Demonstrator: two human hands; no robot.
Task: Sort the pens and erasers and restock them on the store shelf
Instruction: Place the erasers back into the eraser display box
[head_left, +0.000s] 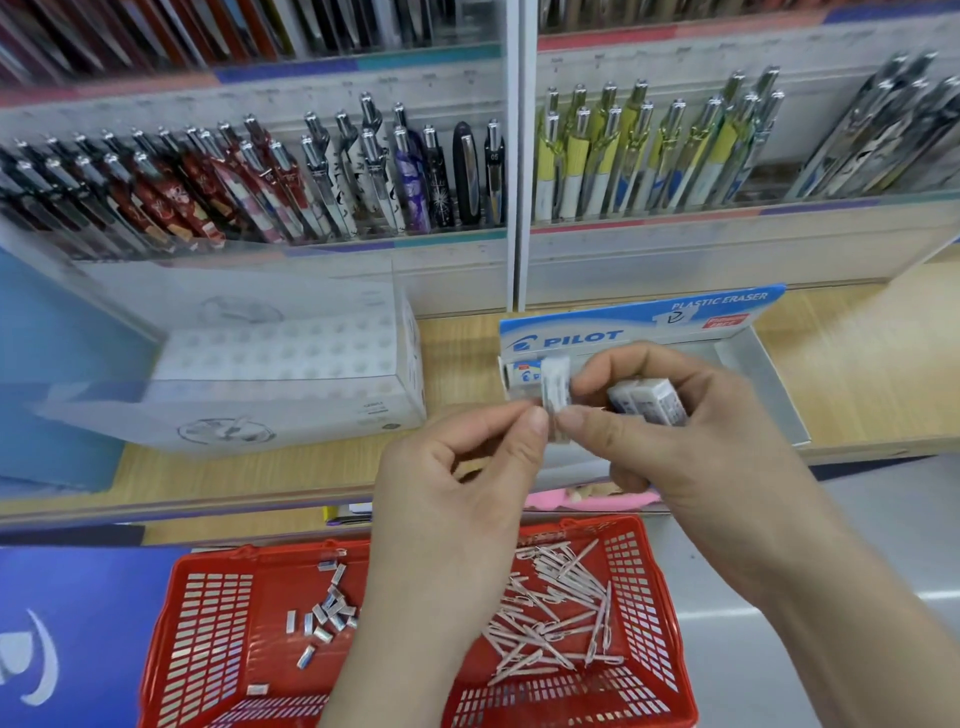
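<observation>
Wooden shelf (857, 374) boards run across my view under racks of display pens (311, 176), and the blue-and-white eraser box (774, 395) stands open on them with one eraser (524, 374) at its left end. Just in front of that box, my left hand (457, 483) pinches the lower end of an upright eraser (556, 387) between thumb and forefinger. My right hand (691, 431) pinches the same piece from the other side, while its curled fingers hold a second eraser (649, 400) against the palm. I judge the main risk to be a drop. Both hands share one small, sleeved block, and the right is doing two jobs, so loosening either grip could send a piece down past the shelf edge. It might land in the red basket (670, 623) below, among the loose erasers (327, 616) or the heap of pens (556, 613), or miss it and reach the floor. A crooked placement could also tip the eraser already standing in the box. To the left, a white tray (291, 353) of empty sockets sits behind a clear panel, probably meant for the pens. Nothing blocks the box opening, though its tall printed back card limits any approach from behind.
</observation>
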